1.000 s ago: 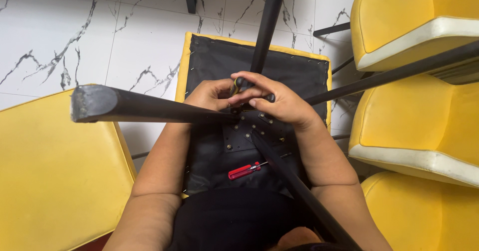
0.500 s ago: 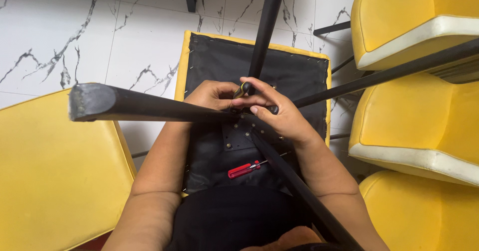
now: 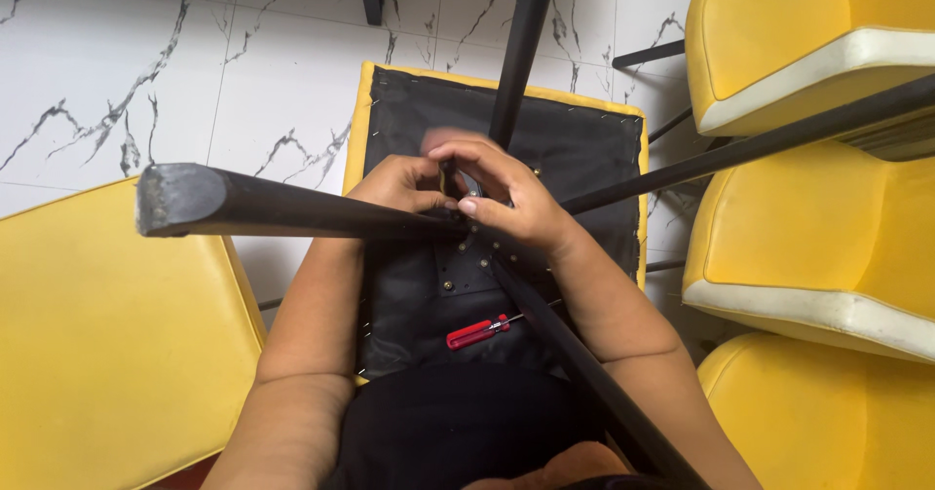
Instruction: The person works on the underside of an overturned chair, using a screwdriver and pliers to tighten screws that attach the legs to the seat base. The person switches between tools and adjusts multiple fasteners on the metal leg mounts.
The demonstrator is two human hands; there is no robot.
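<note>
A person sits over an upturned yellow chair, its black underside facing up and four dark metal legs splaying outward. Both hands meet where the legs join: the left hand is curled closed against the joint, the right hand pinches a small dark part there. A red-handled screwdriver lies on the underside, just nearer the person than the hands.

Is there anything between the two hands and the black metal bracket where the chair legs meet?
Nothing visible: the left hand and right hand already touch the black metal bracket. The red-handled screwdriver lies below, apart.
</note>
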